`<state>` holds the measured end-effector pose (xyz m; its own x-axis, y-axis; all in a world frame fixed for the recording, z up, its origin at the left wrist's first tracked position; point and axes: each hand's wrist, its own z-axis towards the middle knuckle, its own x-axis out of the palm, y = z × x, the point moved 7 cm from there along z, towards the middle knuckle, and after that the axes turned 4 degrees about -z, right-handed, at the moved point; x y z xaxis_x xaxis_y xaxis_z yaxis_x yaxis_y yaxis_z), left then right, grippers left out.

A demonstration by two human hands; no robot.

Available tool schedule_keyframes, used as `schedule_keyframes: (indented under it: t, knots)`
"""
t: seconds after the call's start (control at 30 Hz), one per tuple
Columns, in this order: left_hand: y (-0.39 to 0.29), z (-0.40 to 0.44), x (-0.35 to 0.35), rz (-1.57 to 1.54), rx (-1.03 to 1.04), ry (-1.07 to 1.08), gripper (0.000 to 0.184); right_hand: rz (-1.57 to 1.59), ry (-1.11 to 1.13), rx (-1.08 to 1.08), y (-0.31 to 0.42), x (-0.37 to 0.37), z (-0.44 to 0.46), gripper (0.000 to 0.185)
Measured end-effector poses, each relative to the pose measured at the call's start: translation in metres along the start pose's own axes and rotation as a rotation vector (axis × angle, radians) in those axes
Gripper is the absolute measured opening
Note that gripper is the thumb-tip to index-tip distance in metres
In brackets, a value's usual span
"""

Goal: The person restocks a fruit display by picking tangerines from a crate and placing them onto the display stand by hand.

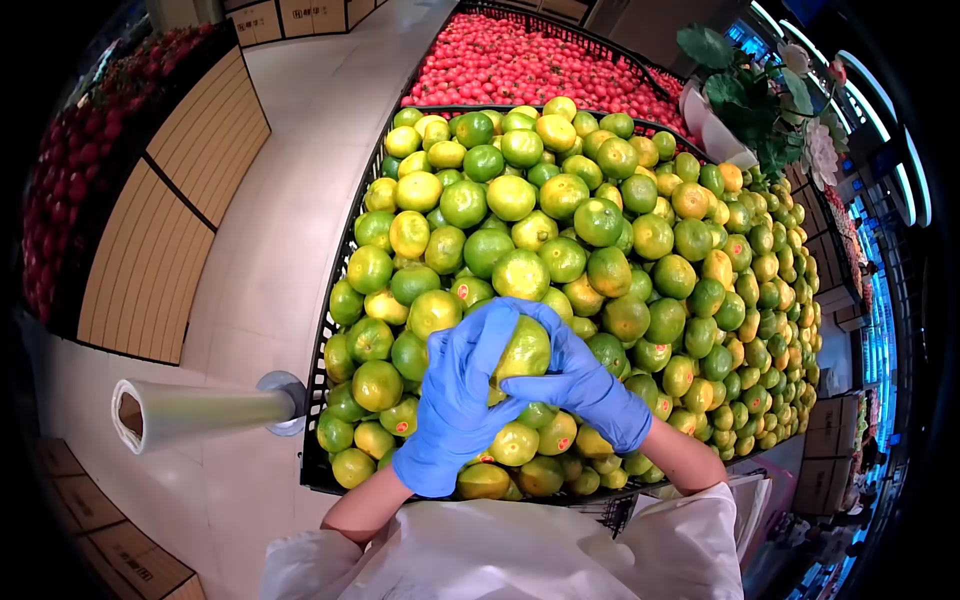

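Observation:
Between my two blue-gloved hands is a green-yellow tangerine (pixel 528 350), held just over the front part of a large heap of tangerines (pixel 511 198). My left hand (pixel 458 395) curls around its left side, fingers bent over the top. From the right, my right hand (pixel 588 388) closes on the same fruit, its thumb crossing low in front. Gloves cover part of the fruit's surface. Some tangerines close by carry small red stickers.
The heap sits in a black slatted crate (pixel 322 385). Behind it lie small red tomatoes (pixel 520 62). A roll of clear plastic bags (pixel 205 413) stands at the left. Potted lotus flowers (pixel 735 115) stand at the back right. A wood-panelled stand (pixel 150 270) borders the aisle.

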<state>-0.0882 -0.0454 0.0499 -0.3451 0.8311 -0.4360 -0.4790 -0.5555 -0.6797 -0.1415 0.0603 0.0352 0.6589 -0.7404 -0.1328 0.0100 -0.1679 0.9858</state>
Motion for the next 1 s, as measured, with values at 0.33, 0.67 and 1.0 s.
schedule_keyframes:
  t: [0.33, 0.67, 1.0]
  knots:
    - [0.059, -0.028, 0.008, -0.387, -0.36, -0.103, 0.072, 0.421, -0.438, -0.057, 0.042, -0.119, 0.017, 0.062]
    - [0.063, -0.035, 0.01, -0.423, -0.416, -0.068, 0.056, -0.687, -0.643, -0.177, -0.009, -0.221, 0.085, 0.053]
    - [0.054, -0.039, 0.013, -0.477, -0.424, -0.056, 0.047, -0.82, -0.689, -0.223, 0.012, -0.242, 0.055, 0.034]
